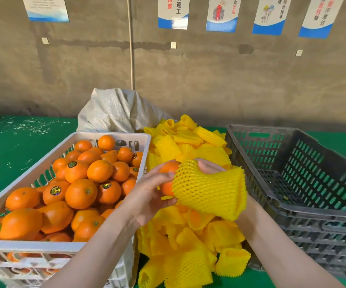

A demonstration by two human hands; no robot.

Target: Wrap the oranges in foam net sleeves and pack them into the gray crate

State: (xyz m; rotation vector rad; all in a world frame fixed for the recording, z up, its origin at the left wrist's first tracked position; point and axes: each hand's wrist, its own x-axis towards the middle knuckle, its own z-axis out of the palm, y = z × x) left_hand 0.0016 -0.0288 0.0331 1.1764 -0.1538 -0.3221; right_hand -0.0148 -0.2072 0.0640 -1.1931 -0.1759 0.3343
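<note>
Left hand (147,196): fingers curled round orange (168,168), centre frame.
Right hand (208,166): grips foam sleeve (207,192), partly over orange.

Your green-covered table (22,146) carries, left to right: white slatted plastic crate (32,246), heap of yellow foam net sleeves (184,242), dark gray slatted plastic crate (305,217). White woven sack (113,113) behind; pale shreds (32,126) scattered far left.

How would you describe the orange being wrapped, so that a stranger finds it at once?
Between the white crate and the gray crate lies a pile of yellow foam sleeves. Above this pile, the left hand holds one orange while the right hand holds a foam sleeve stretched over its side. Unlike the bare oranges in the white crate, it is in hand and partly netted.
</note>
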